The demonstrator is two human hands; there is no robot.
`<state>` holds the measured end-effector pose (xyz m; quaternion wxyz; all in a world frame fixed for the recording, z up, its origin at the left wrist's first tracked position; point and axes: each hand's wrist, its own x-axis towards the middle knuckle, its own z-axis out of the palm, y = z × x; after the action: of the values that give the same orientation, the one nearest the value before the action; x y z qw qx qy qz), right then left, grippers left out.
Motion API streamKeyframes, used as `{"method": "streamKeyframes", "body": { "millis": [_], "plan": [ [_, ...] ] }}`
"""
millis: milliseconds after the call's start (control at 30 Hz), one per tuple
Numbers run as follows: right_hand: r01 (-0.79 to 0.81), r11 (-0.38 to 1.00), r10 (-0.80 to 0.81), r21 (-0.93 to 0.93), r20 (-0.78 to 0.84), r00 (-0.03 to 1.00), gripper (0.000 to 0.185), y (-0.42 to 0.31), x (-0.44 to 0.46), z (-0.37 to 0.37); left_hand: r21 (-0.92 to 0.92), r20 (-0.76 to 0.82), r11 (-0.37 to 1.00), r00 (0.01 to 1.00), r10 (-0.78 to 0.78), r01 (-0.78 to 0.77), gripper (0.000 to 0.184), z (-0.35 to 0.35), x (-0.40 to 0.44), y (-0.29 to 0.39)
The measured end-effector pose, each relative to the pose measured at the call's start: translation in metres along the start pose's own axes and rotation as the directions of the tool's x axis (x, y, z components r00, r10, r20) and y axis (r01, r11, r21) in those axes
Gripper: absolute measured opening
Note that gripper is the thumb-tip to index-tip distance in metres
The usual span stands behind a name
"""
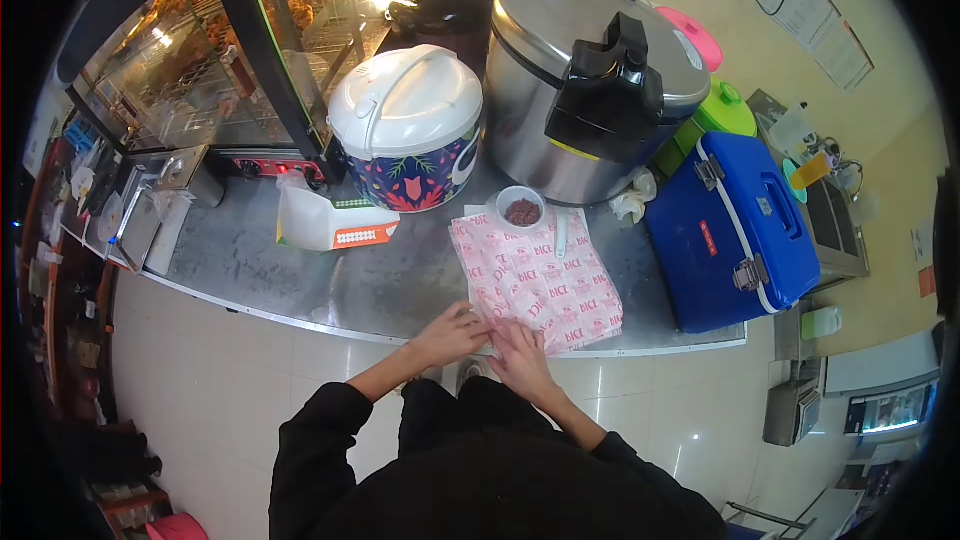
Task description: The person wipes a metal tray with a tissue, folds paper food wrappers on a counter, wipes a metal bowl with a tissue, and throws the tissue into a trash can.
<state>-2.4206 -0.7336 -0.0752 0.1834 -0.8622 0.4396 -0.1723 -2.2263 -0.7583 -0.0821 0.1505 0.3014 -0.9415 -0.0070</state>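
A stack of white wrapping paper (545,285) with red print lies on the metal counter, its near-left corner at my hands. My left hand (452,333) is closed at that corner, fingers curled against the paper's edge. Beside it, my right hand (520,358) rests with fingers stretched over the near edge of the paper; its fingertips are close to the left hand's. On the far part of the stack stands a small clear cup (521,210) holding dark reddish-brown bits. A narrow white strip-like piece (561,236), perhaps a spoon handle, lies right of the cup.
An open paper food box (335,220) lies left. Behind stand a floral rice cooker (410,130) and a large steel cooker (535,130). A blue cooler box (725,240) stands right. A glass warmer (190,60) with fried food is far left. The counter edge (300,325) runs before me.
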Motion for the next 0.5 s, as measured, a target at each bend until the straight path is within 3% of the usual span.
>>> {"method": "streamKeyframes", "body": {
  "millis": [167,233,500],
  "plan": [
    [-0.061,0.993,0.065,0.098,-0.042,0.997,0.033,0.002,0.003,0.005,-0.109,0.115,0.984,0.985,-0.128,0.141,0.021,-0.003,0.006,0.000],
    [-0.064,0.989,0.073,0.134,-0.067,0.995,0.027,0.004,0.007,0.004,-0.232,0.083,0.954,0.981,-0.175,0.190,0.019,0.002,0.009,-0.005],
    [-0.126,0.958,0.155,0.257,-0.095,0.983,0.013,0.017,0.020,0.008,-0.521,0.273,0.728,0.895,-0.354,0.447,0.018,-0.003,0.028,-0.016]
  ]
}}
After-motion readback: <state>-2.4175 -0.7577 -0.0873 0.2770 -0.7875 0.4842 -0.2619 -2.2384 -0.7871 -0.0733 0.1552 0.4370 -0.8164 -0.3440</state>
